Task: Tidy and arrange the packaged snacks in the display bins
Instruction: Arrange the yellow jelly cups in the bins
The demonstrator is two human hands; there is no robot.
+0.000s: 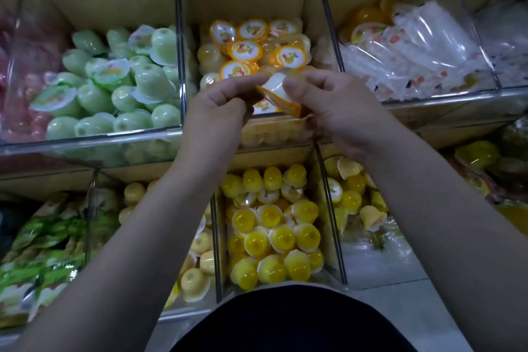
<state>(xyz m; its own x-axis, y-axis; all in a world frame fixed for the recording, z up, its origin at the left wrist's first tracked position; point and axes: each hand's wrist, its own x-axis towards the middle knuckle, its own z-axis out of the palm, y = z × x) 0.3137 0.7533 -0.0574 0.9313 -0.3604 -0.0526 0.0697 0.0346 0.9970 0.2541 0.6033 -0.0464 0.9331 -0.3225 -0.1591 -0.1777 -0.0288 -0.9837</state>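
An orange-lidded jelly cup (278, 96) was pinched between the left hand (220, 103) and right hand (328, 100) above the middle bin (183, 37); its cups were partly faced up, while the green cups (114, 86) remained jumbled

Green jelly cups (114, 86); orange-rimmed fruit-print lids (245, 50); yellow jelly cups (274, 223); green packets (43, 251).

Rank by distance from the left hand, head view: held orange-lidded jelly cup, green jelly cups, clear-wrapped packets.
1. orange-lidded jelly cup: centre, pinched between left hand and right hand.
2. green jelly cups: adjacent bin, left.
3. clear-wrapped packets: upper-right bin, beyond the right hand.
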